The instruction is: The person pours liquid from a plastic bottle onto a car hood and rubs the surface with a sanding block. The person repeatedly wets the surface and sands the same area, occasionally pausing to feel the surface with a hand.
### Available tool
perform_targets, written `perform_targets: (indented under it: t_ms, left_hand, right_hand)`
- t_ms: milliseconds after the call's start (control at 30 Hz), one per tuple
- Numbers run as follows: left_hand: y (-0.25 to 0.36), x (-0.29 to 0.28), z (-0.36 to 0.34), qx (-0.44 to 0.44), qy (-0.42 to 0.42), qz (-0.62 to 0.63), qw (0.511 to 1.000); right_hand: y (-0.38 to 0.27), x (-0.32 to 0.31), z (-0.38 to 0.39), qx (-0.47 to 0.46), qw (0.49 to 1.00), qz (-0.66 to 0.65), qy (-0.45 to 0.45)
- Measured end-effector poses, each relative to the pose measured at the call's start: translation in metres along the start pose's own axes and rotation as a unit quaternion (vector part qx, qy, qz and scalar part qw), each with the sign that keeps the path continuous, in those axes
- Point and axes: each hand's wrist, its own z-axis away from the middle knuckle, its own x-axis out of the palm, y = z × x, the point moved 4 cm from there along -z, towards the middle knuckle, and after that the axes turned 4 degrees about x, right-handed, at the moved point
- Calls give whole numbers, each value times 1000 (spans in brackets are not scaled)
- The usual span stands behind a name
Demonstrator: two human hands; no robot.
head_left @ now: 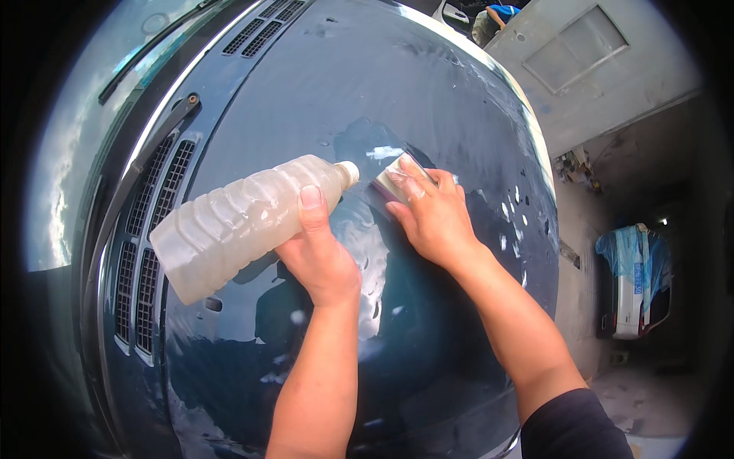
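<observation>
A dark blue car hood [306, 99], wet and streaked with pale film, spreads out under both hands. My left hand [325, 260] is wrapped round a cloudy, ribbed plastic bottle [229, 222]. The bottle is tilted over the hood, its white cap [349, 173] pointing right and slightly up. My right hand [436, 218] presses a small pale block [396, 177], which looks like a sanding block, against the hood just beyond the cap. A darker edge shows along the block's lower side; its face against the paint is hidden.
On the left lie the windshield [61, 183], a black wiper arm [145, 157] and vent grilles [141, 298]. At right stand a grey metal door [577, 50] and a white car [631, 298] partly draped in blue plastic. A person in blue [501, 14] is at the top.
</observation>
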Motion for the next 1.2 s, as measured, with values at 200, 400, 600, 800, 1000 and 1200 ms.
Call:
perform_targets:
  t_ms: [200, 400, 600, 800, 1000, 1200]
  left_hand:
    - [2, 10, 3, 2, 3, 3, 1000]
    - [3, 2, -1, -6, -29, 20, 999]
    - [1, 5, 1, -26, 1, 16, 1000]
    - [3, 10, 3, -23, -7, 44, 999]
    - [7, 0, -4, -37, -9, 28, 999]
    - [4, 8, 2, -1, 9, -7, 1000]
  right_hand:
    - [3, 6, -63, 42, 998, -30, 30]
    - [-2, -5, -13, -29, 998, -53, -4]
    - [2, 2, -46, -30, 998, -47, 1]
    - [7, -4, -42, -22, 999, -32, 11]
    - [14, 3, -39, -34, 999, -37, 0]
    - [1, -4, -45, -71, 996, -45, -2]
